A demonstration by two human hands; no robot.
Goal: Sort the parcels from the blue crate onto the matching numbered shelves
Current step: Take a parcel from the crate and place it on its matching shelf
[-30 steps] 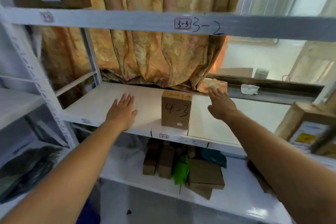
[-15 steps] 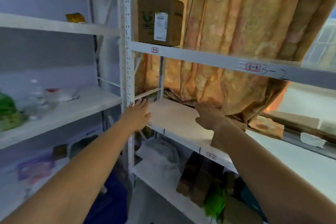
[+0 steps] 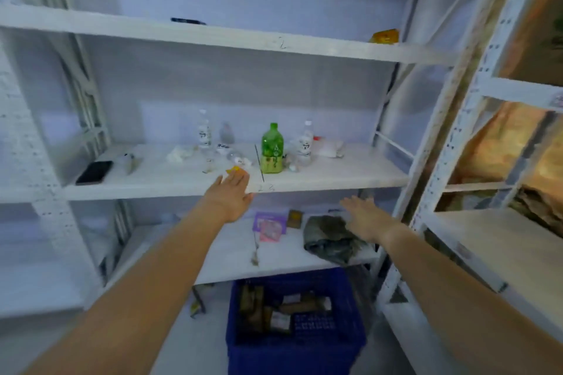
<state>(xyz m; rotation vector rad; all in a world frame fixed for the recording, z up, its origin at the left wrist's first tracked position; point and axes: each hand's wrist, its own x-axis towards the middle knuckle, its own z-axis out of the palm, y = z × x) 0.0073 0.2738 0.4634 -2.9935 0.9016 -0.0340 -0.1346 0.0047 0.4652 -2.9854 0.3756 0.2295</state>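
The blue crate (image 3: 329, 341) stands on the floor at the bottom centre, with several brown parcels (image 3: 268, 307) inside it. My left hand (image 3: 233, 195) is stretched out in front of the middle white shelf (image 3: 335, 179), open and holding nothing. My right hand (image 3: 365, 216) hovers over the lower shelf (image 3: 231, 262), also open and bare. Both hands are well above the crate. A faint number is written on the middle shelf's front edge, too blurred to read.
The middle shelf carries a green bottle (image 3: 272, 149), clear bottles (image 3: 204, 134), crumpled paper and a black phone (image 3: 94, 172). The lower shelf holds a pink packet (image 3: 269, 227) and a dark bundle (image 3: 330, 239). A second rack (image 3: 487, 240) stands at the right.
My view has swung left from the rack with the 4-3 box to the white shelves above the crate. Both hands came away from that shelf and stay bare.
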